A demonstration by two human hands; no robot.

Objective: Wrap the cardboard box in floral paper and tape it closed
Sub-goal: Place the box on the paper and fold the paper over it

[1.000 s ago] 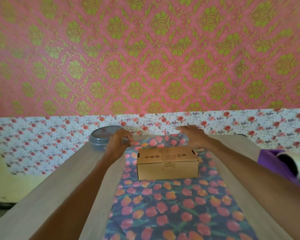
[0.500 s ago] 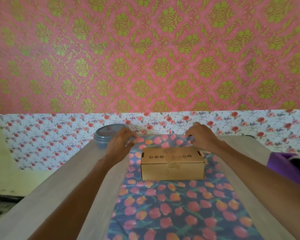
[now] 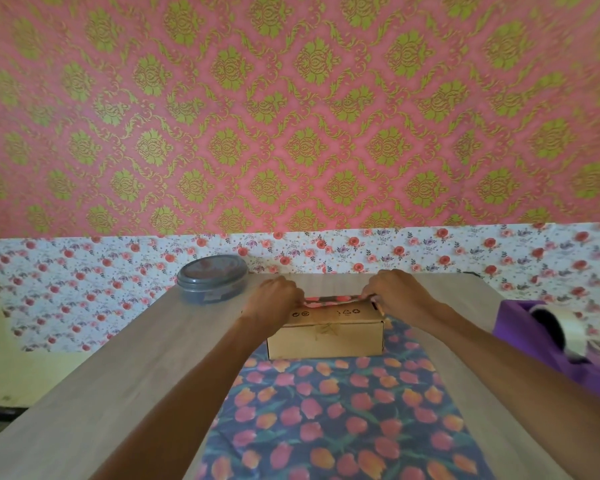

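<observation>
Small brown cardboard box (image 3: 326,336) (light, stiff) sitting on dark tulip floral paper (image 3: 343,410) on grey wood surface (image 3: 118,358). Left hand (image 3: 278,301) & right hand (image 3: 397,296) fingers (image 3: 373,289) pinching thin, floppy far paper edge over box top. Prob tears easy; best held near corners.

Both bare arms stretch out from the near side, drawing closer together toward the far middle. The left hand (image 3: 274,301) and right hand (image 3: 397,294) sit knuckles-up, fingers curled, each pinching the floral paper (image 3: 329,299) at its far edge.
</observation>
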